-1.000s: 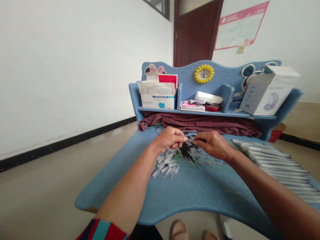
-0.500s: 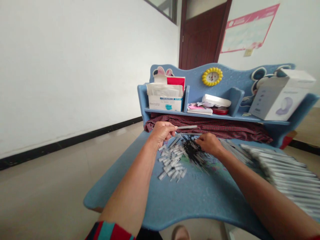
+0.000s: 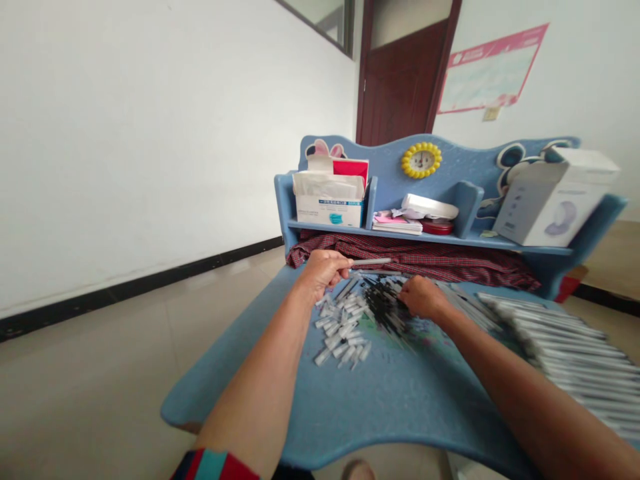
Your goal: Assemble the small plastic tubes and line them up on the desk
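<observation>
Take the bench (image 3: 410, 400) as a clock dial, with twelve at the plaid cloth (image 3: 450, 265) along its back. Furthest left, at eleven o'clock, the left hand (image 3: 326, 273) pinches one end of a slim grey rod (image 3: 373, 261) between thumb and fingers. The rod is raised level, its free end pointing toward three o'clock, and no other piece seems joined to it, so this one looks unfinished.

Just below that hand, between ten and eleven, lies a loose heap of short whitish pieces (image 3: 343, 330); there are many, all apparently unused. Next, close to twelve, dark thin sticks (image 3: 387, 303) lie in a tangled pile, also a good supply left to work through. The right hand (image 3: 420, 297) is at that pile's right edge, fingers curled in and downward; whether it grips a stick I cannot tell.

Toward one o'clock, beyond the right hand, more slender grey lengths (image 3: 465, 303) lie loosely bunched, probably parts in waiting. Furthest right, around three, long grey pieces (image 3: 575, 360) lie side by side in an orderly row. They look like the completed share, already sizeable, though blur hides whether each is whole.
</observation>
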Available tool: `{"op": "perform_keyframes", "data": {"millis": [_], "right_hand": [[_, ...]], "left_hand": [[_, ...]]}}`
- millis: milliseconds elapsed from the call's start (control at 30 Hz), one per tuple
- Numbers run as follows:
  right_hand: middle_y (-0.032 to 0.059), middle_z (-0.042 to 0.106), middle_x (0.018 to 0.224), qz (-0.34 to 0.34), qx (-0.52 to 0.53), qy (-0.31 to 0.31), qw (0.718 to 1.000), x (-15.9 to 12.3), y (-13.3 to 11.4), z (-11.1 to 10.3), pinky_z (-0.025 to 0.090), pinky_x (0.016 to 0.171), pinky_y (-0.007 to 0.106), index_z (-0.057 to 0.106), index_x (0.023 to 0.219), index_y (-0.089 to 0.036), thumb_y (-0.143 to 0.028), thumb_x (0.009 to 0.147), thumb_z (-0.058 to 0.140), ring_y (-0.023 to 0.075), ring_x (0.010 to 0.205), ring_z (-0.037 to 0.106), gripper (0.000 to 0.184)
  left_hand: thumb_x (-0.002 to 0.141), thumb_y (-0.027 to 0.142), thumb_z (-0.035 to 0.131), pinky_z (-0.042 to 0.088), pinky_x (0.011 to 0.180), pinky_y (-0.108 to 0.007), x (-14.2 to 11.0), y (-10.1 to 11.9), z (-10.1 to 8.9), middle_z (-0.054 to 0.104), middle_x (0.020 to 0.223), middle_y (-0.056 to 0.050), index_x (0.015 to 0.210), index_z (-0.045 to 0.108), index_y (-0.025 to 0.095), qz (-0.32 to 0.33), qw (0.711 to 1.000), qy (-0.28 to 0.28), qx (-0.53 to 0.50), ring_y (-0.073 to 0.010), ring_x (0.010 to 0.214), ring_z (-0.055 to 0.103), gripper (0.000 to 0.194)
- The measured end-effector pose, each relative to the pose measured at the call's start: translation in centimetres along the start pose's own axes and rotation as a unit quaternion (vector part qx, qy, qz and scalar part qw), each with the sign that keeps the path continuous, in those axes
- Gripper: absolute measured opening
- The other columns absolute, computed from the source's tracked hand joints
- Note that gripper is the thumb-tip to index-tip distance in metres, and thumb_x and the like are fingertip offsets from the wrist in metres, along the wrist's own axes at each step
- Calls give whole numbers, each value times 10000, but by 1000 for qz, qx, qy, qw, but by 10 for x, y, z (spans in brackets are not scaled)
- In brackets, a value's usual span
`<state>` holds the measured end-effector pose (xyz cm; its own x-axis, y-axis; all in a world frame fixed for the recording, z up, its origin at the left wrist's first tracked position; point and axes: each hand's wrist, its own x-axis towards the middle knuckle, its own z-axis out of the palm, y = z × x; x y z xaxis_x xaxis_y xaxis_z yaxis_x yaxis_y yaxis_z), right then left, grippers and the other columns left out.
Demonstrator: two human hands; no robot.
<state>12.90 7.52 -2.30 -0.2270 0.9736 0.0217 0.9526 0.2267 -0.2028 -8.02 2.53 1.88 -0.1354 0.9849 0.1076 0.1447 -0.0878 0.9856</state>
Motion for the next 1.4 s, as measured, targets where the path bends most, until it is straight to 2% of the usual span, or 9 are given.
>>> {"op": "perform_keyframes", "data": {"millis": [100,233,467,733,1067,1400], "right_hand": [[98,687,738,-30,4,6,1000,-15,19,-13,389,583,229,667,677,-172,-299,773,468,182,708,634,256],[24,606,541,-84,74,23,993,-43,49,-31,352,511,207,582,576,-173,-313,802,425,109,495,542,309],[-25,549,490,-122,171,33,977,-79,80,-51,330,445,191,556,592,-174,-345,807,432,82,416,475,302],[-32,556,490,-137,165,48,976,-89,88,-58,339,463,190,574,609,-175,-340,818,427,74,412,469,305],[-30,530,471,-153,159,40,975,-88,85,-57,335,473,199,533,548,-176,-363,821,420,78,423,464,349],[-28,552,499,-131,169,34,976,-95,87,-62,349,457,198,562,599,-179,-360,813,431,85,426,489,309]], "left_hand": [[649,197,614,135,316,-186,2,-2,-3,507,440,13,549,538,119,-11,1000,-8,4,-23,285,296,147],[638,192,631,133,325,-184,3,-2,-8,511,446,9,560,550,114,-24,999,-31,-4,-17,291,300,137],[640,228,641,115,320,-179,2,1,-9,515,466,4,551,537,115,-31,994,-101,-11,-11,289,288,178],[643,249,647,111,313,-177,5,0,-11,502,461,4,544,525,115,-38,992,-120,0,-12,285,290,206],[640,246,651,128,311,-166,4,-3,-8,519,460,-2,574,550,111,-57,986,-157,12,-12,288,295,181],[623,249,661,116,311,-163,1,2,-11,510,463,-1,556,534,114,-49,989,-142,-11,-7,287,291,197]]}}
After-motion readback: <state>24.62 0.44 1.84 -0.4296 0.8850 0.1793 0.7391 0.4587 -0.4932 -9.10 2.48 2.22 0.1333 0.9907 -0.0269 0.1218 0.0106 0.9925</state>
